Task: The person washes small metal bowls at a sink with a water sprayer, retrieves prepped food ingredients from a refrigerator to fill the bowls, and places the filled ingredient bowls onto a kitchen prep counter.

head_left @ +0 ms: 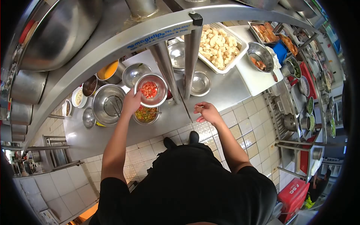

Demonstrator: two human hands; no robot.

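Observation:
My left hand (132, 102) grips the rim of a steel bowl (165, 92) holding chopped red chillies (149, 89). That bowl is above a second bowl of chopped green and red mix (146, 114), partly covering it. My right hand (205, 112) hovers by the counter's front edge, fingers apart and loosely curled, with nothing in it. Left of my left hand stands a large steel bowl (98, 107) with a whisk (116, 106) inside. A small steel bowl (200, 83) sits just beyond my right hand.
Steel posts (190, 56) rise from the counter (165, 127) to an overhead shelf (150, 39). Farther right are a white basket (243, 48) of pale chunks and a white cutting board (258, 82) with a knife (275, 77). An orange-filled pot (117, 73) stands back left.

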